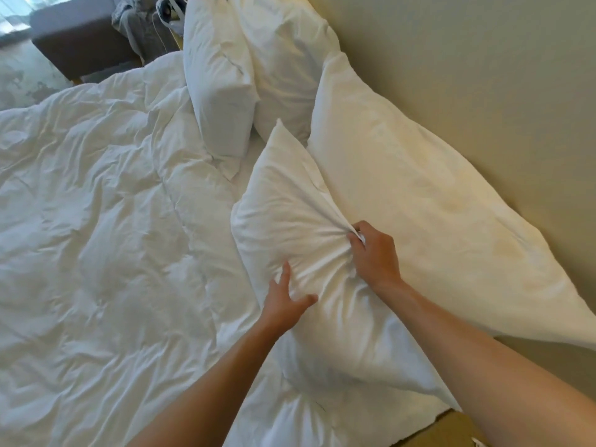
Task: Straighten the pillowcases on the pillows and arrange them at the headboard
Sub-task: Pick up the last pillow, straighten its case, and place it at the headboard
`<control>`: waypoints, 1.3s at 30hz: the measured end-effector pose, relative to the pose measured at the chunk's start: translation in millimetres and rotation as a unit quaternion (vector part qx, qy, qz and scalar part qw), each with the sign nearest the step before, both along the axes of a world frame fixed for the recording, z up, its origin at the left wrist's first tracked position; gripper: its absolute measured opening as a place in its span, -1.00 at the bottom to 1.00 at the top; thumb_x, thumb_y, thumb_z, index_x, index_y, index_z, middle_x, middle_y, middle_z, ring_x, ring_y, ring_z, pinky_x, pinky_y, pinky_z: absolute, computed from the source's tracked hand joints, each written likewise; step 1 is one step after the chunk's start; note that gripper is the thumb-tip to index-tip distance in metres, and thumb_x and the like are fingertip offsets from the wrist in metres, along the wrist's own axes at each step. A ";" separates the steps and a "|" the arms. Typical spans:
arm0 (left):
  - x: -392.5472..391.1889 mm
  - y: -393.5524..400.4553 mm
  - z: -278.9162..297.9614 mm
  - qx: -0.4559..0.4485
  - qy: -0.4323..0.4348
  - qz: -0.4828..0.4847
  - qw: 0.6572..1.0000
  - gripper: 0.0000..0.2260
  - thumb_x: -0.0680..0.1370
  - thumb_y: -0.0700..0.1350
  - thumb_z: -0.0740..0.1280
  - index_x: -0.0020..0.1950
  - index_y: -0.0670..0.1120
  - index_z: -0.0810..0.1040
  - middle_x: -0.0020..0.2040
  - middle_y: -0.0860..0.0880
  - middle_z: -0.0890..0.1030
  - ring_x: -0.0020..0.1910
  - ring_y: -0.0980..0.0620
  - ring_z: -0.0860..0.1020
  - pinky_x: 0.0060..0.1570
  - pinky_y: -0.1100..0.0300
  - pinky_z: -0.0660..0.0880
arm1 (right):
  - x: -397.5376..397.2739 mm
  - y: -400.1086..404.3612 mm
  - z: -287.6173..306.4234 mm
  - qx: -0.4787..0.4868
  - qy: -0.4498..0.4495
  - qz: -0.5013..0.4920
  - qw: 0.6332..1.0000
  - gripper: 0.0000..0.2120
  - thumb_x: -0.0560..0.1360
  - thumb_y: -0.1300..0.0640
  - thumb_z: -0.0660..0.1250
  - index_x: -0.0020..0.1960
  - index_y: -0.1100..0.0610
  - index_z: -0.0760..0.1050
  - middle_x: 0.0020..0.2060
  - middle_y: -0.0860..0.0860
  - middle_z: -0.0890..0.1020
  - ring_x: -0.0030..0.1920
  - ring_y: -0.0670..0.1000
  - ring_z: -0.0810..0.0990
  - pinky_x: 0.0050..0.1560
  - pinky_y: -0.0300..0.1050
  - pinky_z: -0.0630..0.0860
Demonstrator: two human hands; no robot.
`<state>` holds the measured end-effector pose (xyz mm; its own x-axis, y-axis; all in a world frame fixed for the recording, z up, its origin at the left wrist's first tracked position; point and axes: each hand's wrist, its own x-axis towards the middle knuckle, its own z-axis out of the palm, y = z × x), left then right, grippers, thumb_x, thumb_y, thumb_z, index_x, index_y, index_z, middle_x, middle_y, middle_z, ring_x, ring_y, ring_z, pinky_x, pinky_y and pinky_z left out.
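The bed [248,162] carries a rumpled white duvet [96,221], spread left of the fingers [285,272] of the left hand [287,304] and running under both forearms. A near pillow [290,221] lies on it, directly under those fingers and gathered in the right hand [374,256]. A large pillow [419,195] leans beyond the right hand's fingers against the wall. Two far pillows [222,75] stand well beyond the fingertips, one in front of the other.
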<state>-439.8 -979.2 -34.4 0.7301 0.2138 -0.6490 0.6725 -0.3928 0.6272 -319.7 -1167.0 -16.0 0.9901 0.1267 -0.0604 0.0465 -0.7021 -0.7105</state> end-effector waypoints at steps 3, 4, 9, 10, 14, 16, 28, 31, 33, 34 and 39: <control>9.6 -3.7 -5.1 -0.002 -0.032 0.006 0.999 0.02 0.47 0.19 0.50 0.65 0.25 -0.19 0.66 -0.07 0.10 0.60 -0.12 0.21 0.52 -0.12 0.33 | 4.4 2.0 4.7 0.046 -0.031 0.007 0.998 -0.90 0.63 0.11 0.30 0.00 0.07 0.59 -0.28 -0.06 0.65 -0.24 0.02 0.60 -0.21 -0.08 0.48; 14.3 -2.5 -4.5 -0.002 -0.038 0.002 0.999 0.02 0.47 0.19 0.50 0.65 0.25 -0.20 0.66 -0.07 0.11 0.60 -0.12 0.23 0.50 -0.11 0.35 | 5.0 2.1 8.0 0.054 -0.039 0.005 0.998 -0.90 0.62 0.10 0.31 -0.01 0.05 0.60 -0.28 -0.08 0.64 -0.25 -0.02 0.60 -0.23 -0.13 0.47; 53.6 -11.8 -10.5 0.010 -0.027 -0.034 0.999 0.01 0.48 0.17 0.49 0.65 0.26 -0.20 0.62 -0.16 0.14 0.57 -0.18 0.25 0.42 -0.14 0.44 | 36.0 -21.0 4.8 0.033 -0.026 -0.034 0.999 -0.92 0.61 0.03 0.34 -0.04 -0.03 0.58 -0.31 -0.11 0.63 -0.26 -0.05 0.60 -0.25 -0.11 0.48; 64.4 -18.4 -17.4 0.008 -0.016 -0.031 0.999 0.01 0.48 0.17 0.50 0.65 0.26 -0.19 0.62 -0.16 0.15 0.58 -0.18 0.24 0.42 -0.14 0.44 | 50.9 -30.7 -2.4 0.017 -0.014 -0.044 0.999 -0.91 0.61 0.02 0.34 -0.05 -0.03 0.57 -0.32 -0.11 0.62 -0.25 0.00 0.60 -0.25 -0.09 0.48; 52.8 -9.1 -21.3 -0.012 -0.044 0.027 0.999 0.00 0.42 0.20 0.54 0.66 0.24 -0.05 0.62 -0.02 0.19 0.57 -0.09 0.27 0.48 -0.09 0.37 | 49.3 -30.7 -5.2 -0.001 0.000 -0.027 1.000 -0.91 0.62 -0.02 0.33 -0.03 -0.04 0.54 -0.27 -0.06 0.65 -0.20 0.09 0.63 -0.19 -0.02 0.54; 47.1 -5.2 -24.4 -0.003 -0.064 0.065 0.996 0.02 0.40 0.26 0.54 0.67 0.21 -0.05 0.63 0.01 0.19 0.59 -0.07 0.23 0.52 -0.10 0.32 | 41.6 -28.1 -7.9 -0.001 0.002 -0.018 1.000 -0.90 0.62 -0.05 0.33 -0.02 -0.04 0.53 -0.28 -0.05 0.65 -0.21 0.09 0.63 -0.22 -0.02 0.52; 38.7 -25.5 -6.3 0.007 -0.011 0.051 0.999 0.00 0.44 0.27 0.48 0.67 0.20 -0.11 0.63 -0.06 0.21 0.57 -0.14 0.29 0.50 -0.16 0.34 | -59.0 -53.1 -22.1 -0.225 0.071 -0.009 0.972 -0.16 0.51 -0.50 0.13 0.57 0.04 0.17 0.28 0.10 0.52 0.14 0.20 0.63 -0.05 0.08 0.58; 27.2 -26.7 -9.7 -0.002 -0.013 0.071 0.997 0.04 0.40 0.30 0.50 0.66 0.23 -0.13 0.61 -0.05 0.26 0.55 -0.13 0.33 0.48 -0.15 0.37 | -84.4 -50.8 -32.2 -0.199 0.080 -0.002 0.977 -0.23 0.56 -0.46 0.11 0.56 0.04 0.20 0.31 0.10 0.56 0.11 0.20 0.67 -0.11 0.05 0.58; 23.0 -20.0 -15.2 -0.010 -0.032 0.082 0.996 0.09 0.36 0.36 0.50 0.64 0.28 -0.18 0.65 0.01 0.20 0.57 -0.10 0.30 0.49 -0.15 0.36 | -87.9 -44.9 -33.2 -0.148 0.040 0.014 0.988 -0.43 0.63 -0.31 0.20 0.45 0.06 0.34 0.12 0.10 0.69 -0.01 0.21 0.71 -0.19 0.02 0.55; 23.7 -13.7 -20.2 -0.011 -0.040 0.090 0.995 0.12 0.33 0.39 0.51 0.62 0.31 -0.21 0.66 0.04 0.16 0.59 -0.09 0.28 0.50 -0.15 0.36 | -87.2 -42.4 -34.1 -0.127 0.014 0.027 0.991 -0.53 0.64 -0.22 0.26 0.39 0.08 0.41 -0.01 0.10 0.72 -0.08 0.22 0.72 -0.23 0.01 0.53; 35.9 13.8 -58.4 -0.015 -0.064 0.128 0.990 0.12 0.20 0.47 0.55 0.44 0.60 -0.24 0.64 0.15 0.21 0.56 -0.05 0.33 0.47 -0.14 0.39 | -78.9 -45.6 -43.2 -0.063 -0.041 0.037 0.996 -0.73 0.57 0.19 0.44 0.26 0.17 0.59 -0.17 0.15 0.75 -0.19 0.28 0.71 -0.25 0.01 0.57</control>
